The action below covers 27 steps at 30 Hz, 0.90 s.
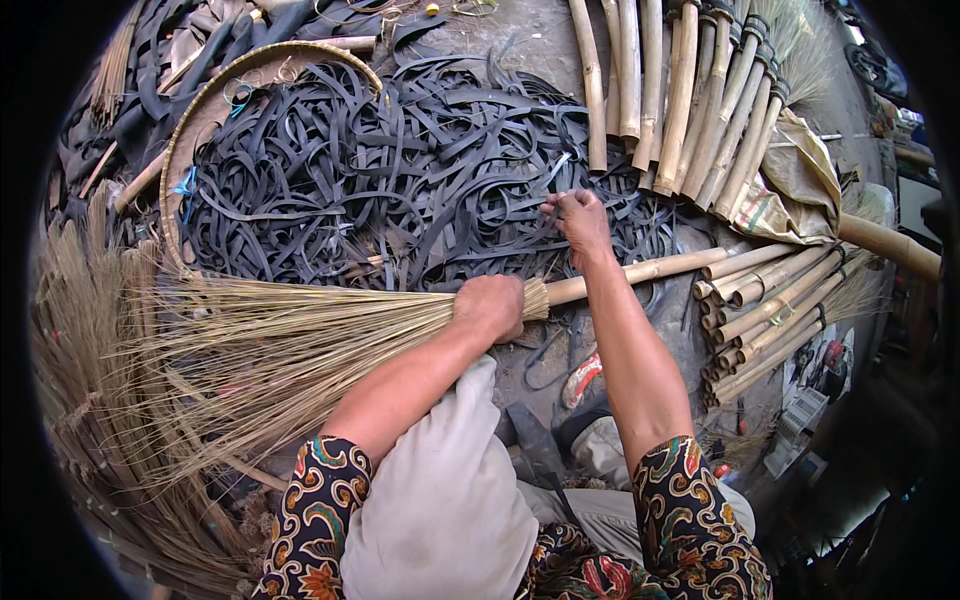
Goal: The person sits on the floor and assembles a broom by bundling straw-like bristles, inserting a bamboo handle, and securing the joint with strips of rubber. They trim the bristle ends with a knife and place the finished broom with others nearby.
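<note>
My left hand (489, 308) is closed around the top of a broom's straw bristles (330, 325), where they meet a bamboo handle (640, 272). The broom lies across in front of my knee, its bristles fanning out to the left and the handle pointing right. My right hand (582, 228) is raised beyond the handle, over a heap of black rubber strips (400, 180). Its thumb and fingers are pinched together; whether a strip is between them I cannot make out. A pale sliver (558, 168) lies among the strips just past the fingertips.
A round woven tray (172, 205) holds part of the heap at left. Finished-looking bamboo brooms (690, 110) lie at far right, with more bamboo handles (770, 320) stacked nearer. Loose straw bundles (80, 330) fill the left side. A tan sack (800, 185) sits between the bamboo piles.
</note>
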### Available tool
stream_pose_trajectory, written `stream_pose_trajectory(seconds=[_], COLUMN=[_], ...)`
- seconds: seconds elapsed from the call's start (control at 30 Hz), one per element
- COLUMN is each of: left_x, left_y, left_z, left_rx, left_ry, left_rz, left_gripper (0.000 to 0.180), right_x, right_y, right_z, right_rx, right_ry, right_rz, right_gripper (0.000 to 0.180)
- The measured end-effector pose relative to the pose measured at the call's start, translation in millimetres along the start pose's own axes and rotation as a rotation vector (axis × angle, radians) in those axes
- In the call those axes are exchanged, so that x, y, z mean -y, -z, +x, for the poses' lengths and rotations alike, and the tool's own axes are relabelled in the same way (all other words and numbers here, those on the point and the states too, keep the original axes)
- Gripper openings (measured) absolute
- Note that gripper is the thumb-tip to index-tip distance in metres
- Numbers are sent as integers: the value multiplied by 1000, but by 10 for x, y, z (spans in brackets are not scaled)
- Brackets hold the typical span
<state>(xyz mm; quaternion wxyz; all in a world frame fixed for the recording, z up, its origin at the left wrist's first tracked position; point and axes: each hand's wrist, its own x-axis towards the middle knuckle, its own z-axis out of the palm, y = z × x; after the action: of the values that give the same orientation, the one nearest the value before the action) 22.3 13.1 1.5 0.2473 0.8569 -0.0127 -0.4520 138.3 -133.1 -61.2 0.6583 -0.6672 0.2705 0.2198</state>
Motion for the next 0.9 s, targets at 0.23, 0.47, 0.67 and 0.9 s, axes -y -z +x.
stream_pose_trajectory(seconds=[0.23, 0.47, 0.67, 0.9], left_x=[-22, -47, 14, 75], left_y=[-27, -84, -125, -119], left_z=[-12, -20, -119, -308], left_rx=[-25, -47, -120, -214], left_ry=[-9, -6, -90, -77], left_rz=[17, 55, 136, 62], left_gripper=[35, 44, 69, 85], right_x=[376, -192, -450, -297], right_y=[469, 517, 610, 627], right_z=[-1192, -2251, -2685, -2914], right_rx=[172, 137, 26, 49], right_ry=[-182, -152, -132, -171], right_rz=[2, -220, -268, -63], right_gripper=[20, 18, 24, 29])
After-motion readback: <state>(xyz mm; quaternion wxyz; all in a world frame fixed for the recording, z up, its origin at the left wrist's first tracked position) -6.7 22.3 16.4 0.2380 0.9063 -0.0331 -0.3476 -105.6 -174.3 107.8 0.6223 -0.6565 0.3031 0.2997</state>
